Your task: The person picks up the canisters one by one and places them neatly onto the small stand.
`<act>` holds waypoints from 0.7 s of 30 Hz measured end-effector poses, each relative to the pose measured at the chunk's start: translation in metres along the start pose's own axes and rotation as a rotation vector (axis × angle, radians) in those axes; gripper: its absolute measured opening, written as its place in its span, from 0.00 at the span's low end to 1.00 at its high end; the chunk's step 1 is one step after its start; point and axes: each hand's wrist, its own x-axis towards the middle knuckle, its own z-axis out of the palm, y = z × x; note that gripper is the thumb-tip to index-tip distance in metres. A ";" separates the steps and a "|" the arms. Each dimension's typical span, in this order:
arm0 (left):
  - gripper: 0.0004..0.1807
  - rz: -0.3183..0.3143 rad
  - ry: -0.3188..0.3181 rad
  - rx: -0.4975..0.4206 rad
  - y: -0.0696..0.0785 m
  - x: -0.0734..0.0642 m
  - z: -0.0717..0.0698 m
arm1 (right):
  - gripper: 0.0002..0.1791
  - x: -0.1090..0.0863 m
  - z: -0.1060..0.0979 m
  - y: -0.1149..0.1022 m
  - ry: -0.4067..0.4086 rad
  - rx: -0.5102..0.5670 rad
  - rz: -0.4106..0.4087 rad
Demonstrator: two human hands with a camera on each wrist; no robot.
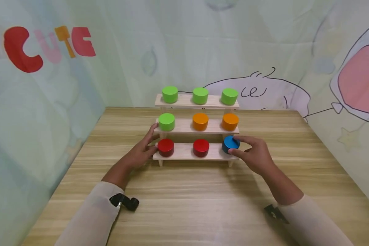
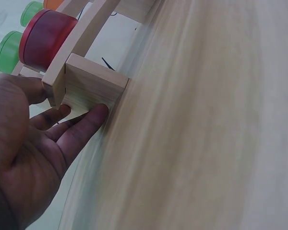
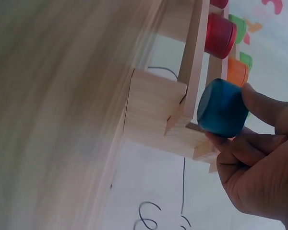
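Note:
At the right end of a three-tier wooden shelf's bottom board (image 1: 184, 153), my right hand (image 1: 256, 155) pinches a blue round block (image 1: 230, 145) between thumb and fingers. The right wrist view shows the blue block (image 3: 223, 108) slightly tilted at the board's front edge. My left hand (image 1: 138, 152) rests against the shelf's left end. In the left wrist view its thumb is at the board's end and its straight fingers (image 2: 84, 127) touch the side leg (image 2: 96, 81). Two red blocks, left (image 1: 165, 147) and middle (image 1: 201, 148), stand on the same board.
A green block (image 1: 166, 122) and two orange blocks, middle (image 1: 200, 122) and right (image 1: 230, 122), stand on the middle board. Several green blocks line the top board (image 1: 184, 100). The shelf stands on a wood-grain table (image 1: 184, 201), with a printed cloth (image 1: 135, 51) behind.

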 end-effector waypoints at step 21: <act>0.49 0.013 -0.004 -0.018 0.001 -0.001 -0.002 | 0.34 0.003 0.005 0.006 -0.040 -0.051 -0.032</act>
